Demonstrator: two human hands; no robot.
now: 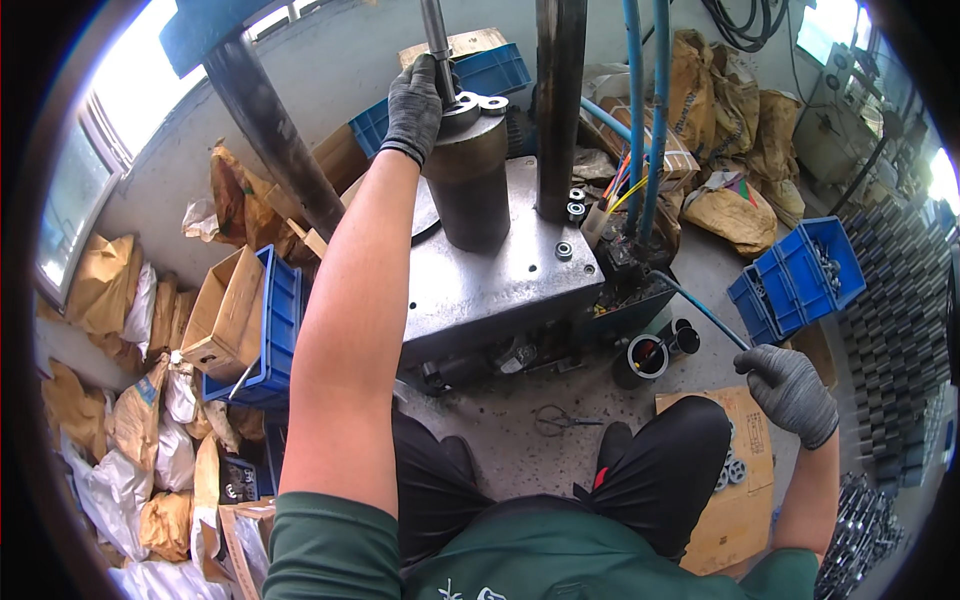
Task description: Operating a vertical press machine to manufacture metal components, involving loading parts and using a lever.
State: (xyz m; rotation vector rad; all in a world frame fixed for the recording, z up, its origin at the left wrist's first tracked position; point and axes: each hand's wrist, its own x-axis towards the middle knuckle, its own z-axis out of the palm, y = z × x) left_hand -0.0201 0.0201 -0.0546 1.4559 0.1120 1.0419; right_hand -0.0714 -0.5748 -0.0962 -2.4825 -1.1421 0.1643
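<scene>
My left hand (413,112), in a grey glove, reaches up and is closed around a steel rod (437,35) standing upright; some of its fingers are hidden behind the rod. Below it, a thick ring (461,112) sits on top of a dark steel cylinder (470,190), with a small bearing-like ring (493,105) beside it. The cylinder stands on a heavy metal press table (500,290). Out to the right, my gloved right hand (795,395) grips the end of a long lever (700,305) that runs from the machine's right side.
Dark posts (560,110) rise from the table. Small rings (564,250) lie at its right edge. Blue crates stand at left (270,330) and right (800,280). A round pot (645,358) and a cardboard sheet (725,520) are on the floor; stacked metal parts (895,340) line the right.
</scene>
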